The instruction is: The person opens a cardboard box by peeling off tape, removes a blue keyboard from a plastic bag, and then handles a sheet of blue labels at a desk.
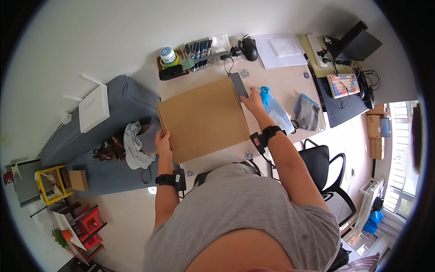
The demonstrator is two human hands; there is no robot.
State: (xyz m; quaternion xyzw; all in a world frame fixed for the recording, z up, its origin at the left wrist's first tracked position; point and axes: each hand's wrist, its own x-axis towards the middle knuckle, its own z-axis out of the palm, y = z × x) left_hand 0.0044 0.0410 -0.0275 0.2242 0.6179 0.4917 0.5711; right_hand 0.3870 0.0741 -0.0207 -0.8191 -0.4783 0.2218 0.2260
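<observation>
A flat brown cardboard box [205,119] lies at a slant on the table in front of me, its lid closed. My left hand [163,142] grips its left edge, thumb over the top and fingers at the side. Beyond the box's right edge is my right hand [253,100], fingers apart, its thumb by the lower end of a dark grey oblong device [239,85]. Whether the thumb touches the device or the box edge is hard to tell. A cable runs from the device's far end. Just right of that hand lies a small bright blue object [265,95].
Along the wall stand a tray of pens [198,54], a jar [168,55], a black-handled brush [171,72] and a black mouse [249,48]. Rightward lie a blue-patterned sheet [278,112], grey cloth [308,114] and a keyboard [343,85]. A grey sofa [112,176] borders the left; an office chair [316,166] stands right.
</observation>
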